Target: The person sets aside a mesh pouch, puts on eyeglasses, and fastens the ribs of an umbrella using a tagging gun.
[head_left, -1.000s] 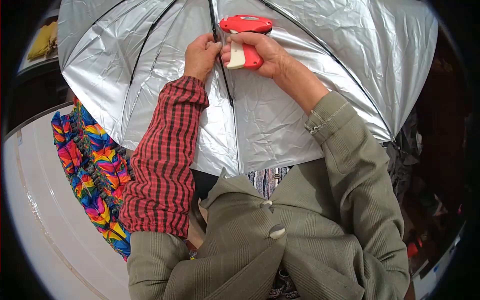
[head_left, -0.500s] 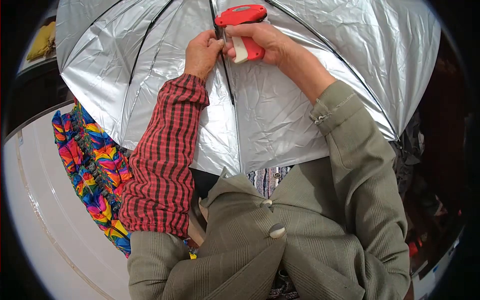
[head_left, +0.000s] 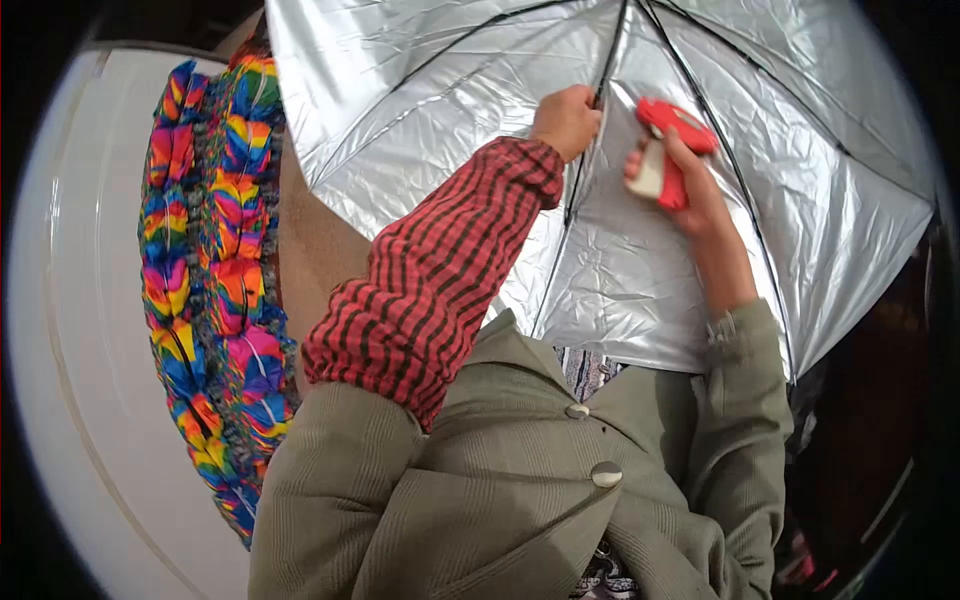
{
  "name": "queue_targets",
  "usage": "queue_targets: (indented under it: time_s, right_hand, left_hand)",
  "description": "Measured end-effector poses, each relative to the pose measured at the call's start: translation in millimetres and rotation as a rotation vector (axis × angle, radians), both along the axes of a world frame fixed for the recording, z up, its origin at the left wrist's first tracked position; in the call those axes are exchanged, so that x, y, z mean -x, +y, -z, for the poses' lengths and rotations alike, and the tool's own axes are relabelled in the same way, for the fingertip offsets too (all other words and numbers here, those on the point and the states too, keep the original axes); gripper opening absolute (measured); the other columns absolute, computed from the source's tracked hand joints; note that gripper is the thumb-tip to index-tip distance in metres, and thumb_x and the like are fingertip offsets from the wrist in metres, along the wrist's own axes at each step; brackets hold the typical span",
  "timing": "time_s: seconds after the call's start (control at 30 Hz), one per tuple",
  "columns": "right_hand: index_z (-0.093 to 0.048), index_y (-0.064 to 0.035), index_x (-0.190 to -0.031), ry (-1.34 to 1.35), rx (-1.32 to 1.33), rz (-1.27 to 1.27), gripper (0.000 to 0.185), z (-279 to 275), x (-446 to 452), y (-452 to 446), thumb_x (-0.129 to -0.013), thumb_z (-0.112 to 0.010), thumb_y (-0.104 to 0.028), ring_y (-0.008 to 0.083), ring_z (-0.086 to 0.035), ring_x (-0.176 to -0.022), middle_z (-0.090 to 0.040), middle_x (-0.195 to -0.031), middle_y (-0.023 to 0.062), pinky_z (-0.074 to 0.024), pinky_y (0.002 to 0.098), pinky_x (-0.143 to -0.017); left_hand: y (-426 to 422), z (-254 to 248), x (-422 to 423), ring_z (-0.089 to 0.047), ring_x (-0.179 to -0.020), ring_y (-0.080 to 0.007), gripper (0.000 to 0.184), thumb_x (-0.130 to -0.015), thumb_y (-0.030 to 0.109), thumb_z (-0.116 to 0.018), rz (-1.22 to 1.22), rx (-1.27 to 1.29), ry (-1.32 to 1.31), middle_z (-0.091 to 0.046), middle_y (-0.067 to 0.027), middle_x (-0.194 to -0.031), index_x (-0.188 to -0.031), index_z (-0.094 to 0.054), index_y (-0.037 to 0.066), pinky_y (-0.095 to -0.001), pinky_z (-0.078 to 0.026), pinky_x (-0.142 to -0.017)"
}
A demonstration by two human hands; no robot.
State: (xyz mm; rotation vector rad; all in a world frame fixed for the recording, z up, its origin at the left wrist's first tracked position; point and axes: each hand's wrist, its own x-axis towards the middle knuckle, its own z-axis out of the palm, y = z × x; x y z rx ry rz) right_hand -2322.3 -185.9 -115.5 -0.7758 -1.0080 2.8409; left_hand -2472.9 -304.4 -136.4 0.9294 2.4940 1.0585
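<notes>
Left hand (head_left: 568, 122): I have it closed on a black rib (head_left: 608, 62) of the umbrella (head_left: 610, 290).
Right hand (head_left: 692, 182): I have it wrapped around the tagging gun (head_left: 680, 124), over the umbrella.

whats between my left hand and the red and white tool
Next to the left hand is bare, creased silver umbrella cloth, then the fingertips of the right hand, curled around the red and white tool. The head view shows this.
</notes>
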Motion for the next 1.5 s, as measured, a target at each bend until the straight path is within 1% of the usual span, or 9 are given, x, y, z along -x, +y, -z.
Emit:
queue_targets:
  time_s: [0.07,0.17,0.3,0.4,0.67,1.1,1.23,1.43,1.5]
  right_hand:
    - [-0.049,-0.0023,-0.109,-0.004,-0.018,-0.157,0.043,-14.7,-48.4,-8.0,-0.088,-0.054,-0.039,0.023,-0.062,-0.07,-0.061,-0.081,0.0126,-0.0519,0.0345,-0.061]
    - [-0.047,-0.0029,-0.111,-0.089,-0.02,-0.328,0.045,-39.2,-129.2,-51.8,-0.087,-0.055,-0.04,0.0233,-0.062,-0.07,-0.062,-0.081,0.0137,-0.052,0.0348,-0.062]
    - [-0.047,-0.0031,-0.111,-0.279,0.016,-0.273,0.044,-62.1,-176.0,-79.9,-0.087,-0.055,-0.04,0.0228,-0.062,-0.071,-0.062,-0.082,0.0128,-0.0518,0.0347,-0.064]
    - [-0.047,-0.0019,-0.111,-0.216,-0.206,-0.025,0.042,-52.6,-168.1,-85.3,-0.087,-0.057,-0.035,0.0229,-0.062,-0.075,-0.062,-0.084,0.012,-0.0517,0.0355,-0.067]
    - [-0.048,0.0027,-0.111,0.118,-0.533,0.235,0.034,-76.0,-102.3,-77.1,-0.086,-0.057,-0.019,0.0214,-0.062,-0.079,-0.062,-0.087,0.0127,-0.0508,0.0342,-0.072]
    - [-0.061,-0.0017,-0.098,0.254,-1.242,0.457,0.019,-59.4,-40.0,-94.9,-0.083,-0.063,-0.012,0.0105,-0.059,-0.074,-0.066,-0.084,0.0062,-0.0482,0.0257,-0.069]
    - [-0.062,-0.0021,-0.098,0.288,-1.109,0.554,0.016,-85.8,-64.2,-45.8,-0.083,-0.061,-0.009,0.0093,-0.058,-0.076,-0.066,-0.085,0.0041,-0.0466,0.0241,-0.071]
    - [-0.066,-0.0036,-0.089,0.233,-1.462,0.763,0.012,-111.7,-111.5,77.6,-0.081,-0.063,-0.012,0.0085,-0.056,-0.071,-0.065,-0.079,0.001,-0.0452,0.0229,-0.071]
    - [-0.067,-0.0053,-0.082,-0.144,-1.62,0.771,0.017,-100.2,-132.7,134.4,-0.076,-0.068,-0.021,0.0079,-0.054,-0.067,-0.062,-0.074,-0.0009,-0.0442,0.0228,-0.067]
  left_hand:
    - [-13.7,-9.6,10.0,-0.063,-0.068,-0.0226,0.023,-0.075,0.016,-0.061,-0.035,0.03,-0.037,-0.064,-0.0109,-0.076,-0.094,-0.062,0.004,-0.0333,-0.05,-0.061]
    - [-70.6,-16.5,35.8,-0.06,-0.086,-0.0265,0.029,-0.073,0.023,-0.065,-0.186,0.029,0.62,-0.061,-0.0127,-0.091,-0.097,-0.062,0.007,-0.037,-0.048,-0.074]
    - [-162.3,-43.9,77.5,-0.054,-0.1,-0.0306,0.059,-0.071,0.045,-0.066,-0.422,0.578,0.818,-0.056,-0.0144,-0.108,-0.117,-0.051,0.011,-0.0386,-0.043,-0.083]
    - [-181.8,-58.1,77.6,-0.053,-0.102,-0.0324,0.067,-0.069,0.052,-0.065,-0.393,0.661,0.415,-0.052,-0.0148,-0.117,-0.119,-0.047,0.011,-0.0403,-0.043,-0.083]
    - [-204.8,-40.8,92.5,-0.06,-0.09,-0.0321,0.052,-0.07,0.051,-0.065,-0.265,0.558,0.292,-0.063,-0.0146,-0.092,-0.097,-0.058,0.007,-0.0405,-0.046,-0.077]
    - [-180.3,-64.4,146.9,-0.061,-0.093,-0.032,0.045,-0.074,0.043,-0.064,-0.433,0.512,0.589,-0.064,-0.016,-0.099,-0.103,-0.06,0.009,-0.0415,-0.048,-0.078]
    - [-187.3,-61.1,147.9,-0.062,-0.088,-0.0316,0.049,-0.073,0.042,-0.065,-0.385,0.559,0.649,-0.066,-0.0157,-0.093,-0.108,-0.059,0.007,-0.0414,-0.048,-0.077]
    - [-107.1,-81.8,-3.1,-0.042,-0.039,-0.0092,0.018,-0.084,0.016,-0.058,-0.175,0.168,-0.375,-0.055,-0.005,-0.06,-0.085,-0.057,-0.003,-0.0241,-0.034,-0.036]
    - [-97.3,-70.3,-34.7,-0.041,-0.038,-0.0094,0.017,-0.086,0.014,-0.054,-0.178,0.044,-0.565,-0.054,-0.005,-0.059,-0.087,-0.055,-0.003,-0.0241,-0.032,-0.035]
